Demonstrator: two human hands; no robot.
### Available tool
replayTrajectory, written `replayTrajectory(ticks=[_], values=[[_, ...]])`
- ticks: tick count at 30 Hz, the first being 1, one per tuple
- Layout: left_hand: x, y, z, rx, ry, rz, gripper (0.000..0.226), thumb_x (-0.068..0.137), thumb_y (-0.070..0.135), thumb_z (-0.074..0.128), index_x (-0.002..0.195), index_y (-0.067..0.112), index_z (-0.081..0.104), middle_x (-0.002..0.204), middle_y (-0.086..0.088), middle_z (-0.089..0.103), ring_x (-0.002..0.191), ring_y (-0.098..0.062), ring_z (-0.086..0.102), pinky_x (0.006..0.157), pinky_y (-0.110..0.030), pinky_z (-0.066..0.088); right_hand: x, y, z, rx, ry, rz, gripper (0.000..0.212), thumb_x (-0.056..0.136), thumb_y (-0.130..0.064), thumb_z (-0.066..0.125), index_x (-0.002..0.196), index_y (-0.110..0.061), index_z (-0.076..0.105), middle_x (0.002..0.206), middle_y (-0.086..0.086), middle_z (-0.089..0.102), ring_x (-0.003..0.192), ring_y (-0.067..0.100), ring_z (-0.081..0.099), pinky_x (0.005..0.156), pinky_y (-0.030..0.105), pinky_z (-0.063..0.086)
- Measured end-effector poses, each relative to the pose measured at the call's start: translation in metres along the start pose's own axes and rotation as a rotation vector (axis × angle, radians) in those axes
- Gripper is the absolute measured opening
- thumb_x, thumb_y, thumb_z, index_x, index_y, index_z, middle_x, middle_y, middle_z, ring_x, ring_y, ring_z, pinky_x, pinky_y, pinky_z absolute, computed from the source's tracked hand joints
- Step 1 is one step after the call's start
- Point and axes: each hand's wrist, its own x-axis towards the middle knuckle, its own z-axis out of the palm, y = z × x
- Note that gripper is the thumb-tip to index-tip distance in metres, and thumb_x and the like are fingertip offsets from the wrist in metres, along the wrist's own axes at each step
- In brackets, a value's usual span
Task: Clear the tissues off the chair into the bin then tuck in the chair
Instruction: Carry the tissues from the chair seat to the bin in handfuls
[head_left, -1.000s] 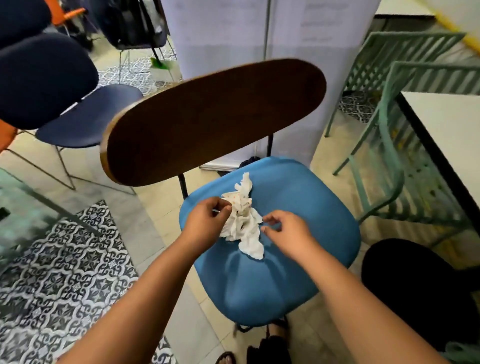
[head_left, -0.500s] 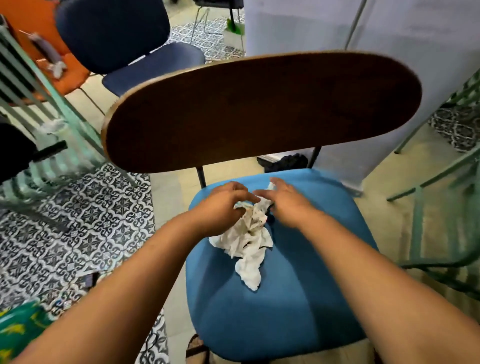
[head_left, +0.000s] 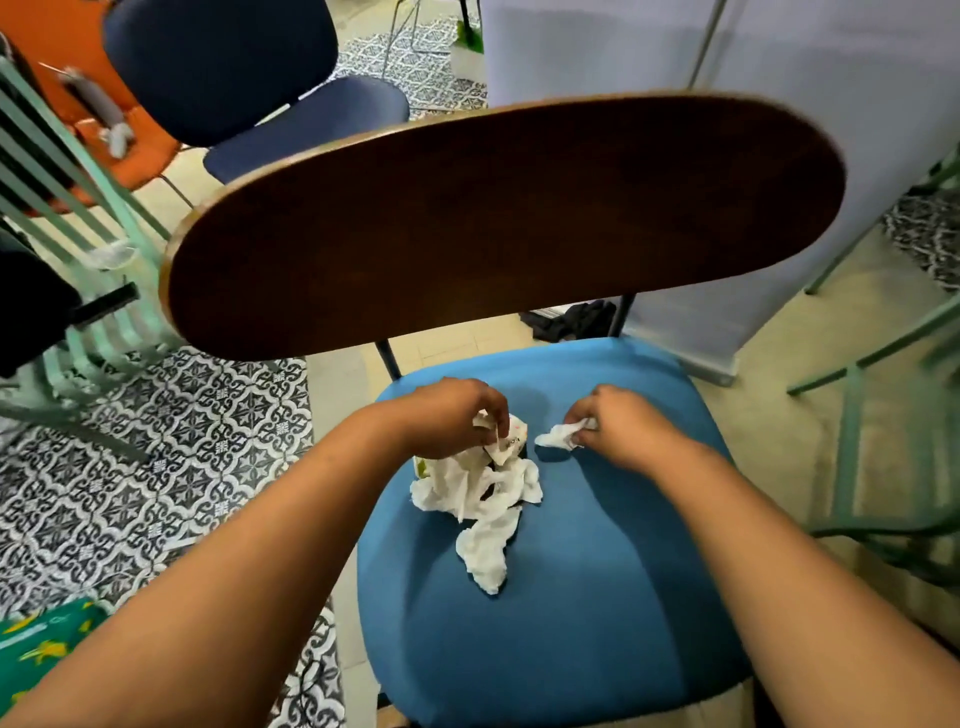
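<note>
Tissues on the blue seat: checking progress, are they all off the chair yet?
No. Left hand grips the tissue bunch, trailing onto the seat; right hand pinches a small piece.

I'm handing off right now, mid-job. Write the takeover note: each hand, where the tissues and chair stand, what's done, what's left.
Left hand: pinching the top of the big crumpled tissue wad, which trails down onto the blue chair seat.
Right hand: pinching a small separate tissue scrap just above the seat.
Chair: turned with its wooden backrest away from the person, not tucked in.
Done: both tissue lots are gripped; nothing binned.
Left: lift all tissue clear of the seat, drop it in the bin (not in view), then tuck the chair in.
</note>
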Motion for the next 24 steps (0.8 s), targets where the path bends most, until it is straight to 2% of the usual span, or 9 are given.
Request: replayTrajectory(ticks=[6,9,12,14,17,21,24], values=[[0.005,0.018,-0.004,-0.108,-0.083,0.11,0.01,0.092,0.026,0.061,0.092,0.036,0.064,0.106,0.01,0.063,0.102,-0.011,0.059,0.093,-0.038,0.05,-0.029,0.02,0.002,0.162,0.063,0.123,0.024,0.084,-0.026,0.067,0.107,-0.026,0.071,0.106,0.005,0.063,0.099,0.024,0.06,0.075,0.03,0.045],[0.008,0.027,-0.005,-0.2,-0.063,0.141,0.009,0.093,0.025,0.06,0.095,0.034,0.064,0.099,0.011,0.066,0.092,-0.006,0.061,0.085,-0.03,0.051,-0.048,0.026,0.007,0.259,0.125,0.2,0.027,0.083,-0.027,0.068,0.109,-0.023,0.07,0.109,0.006,0.065,0.101,0.024,0.06,0.072,0.026,0.039],[0.008,0.033,-0.001,-0.384,-0.006,0.147,0.01,0.093,0.023,0.061,0.102,0.025,0.065,0.099,0.006,0.069,0.09,-0.008,0.064,0.082,-0.025,0.051,-0.071,0.027,0.013,0.382,0.212,0.292,0.02,0.084,-0.026,0.068,0.103,-0.023,0.072,0.103,0.004,0.07,0.093,0.023,0.063,0.074,0.029,0.045],[0.008,0.037,0.002,-0.499,0.043,0.168,0.01,0.092,0.022,0.062,0.101,0.023,0.066,0.097,0.002,0.069,0.092,-0.014,0.066,0.085,-0.028,0.053,-0.091,0.027,0.017,0.469,0.307,0.352,0.017,0.084,-0.026,0.068,0.099,-0.022,0.072,0.099,0.004,0.072,0.087,0.022,0.063,0.074,0.03,0.047],[0.003,0.044,0.007,-0.65,0.122,0.183,0.008,0.091,0.019,0.064,0.097,0.024,0.068,0.091,-0.001,0.071,0.086,-0.016,0.066,0.083,-0.031,0.053,-0.114,0.023,0.029,0.538,0.427,0.458,0.026,0.082,-0.032,0.07,0.106,-0.021,0.071,0.107,0.001,0.071,0.097,0.021,0.064,0.08,0.028,0.046],[-0.014,0.052,0.016,-0.882,0.137,0.215,0.008,0.09,0.01,0.064,0.093,0.016,0.069,0.093,-0.016,0.072,0.077,-0.018,0.064,0.076,-0.035,0.053,-0.15,-0.004,0.049,0.717,0.594,0.595,0.032,0.08,-0.031,0.073,0.109,-0.018,0.069,0.107,0.004,0.07,0.1,0.022,0.065,0.092,0.035,0.049],[-0.035,0.06,0.024,-0.978,0.057,0.237,0.006,0.09,0.01,0.064,0.092,0.014,0.068,0.085,-0.009,0.07,0.07,-0.014,0.063,0.065,-0.026,0.052,-0.188,-0.04,0.065,0.848,0.776,0.654,0.027,0.082,-0.024,0.072,0.107,-0.014,0.069,0.094,0.0,0.067,0.09,0.018,0.063,0.083,0.029,0.048]])
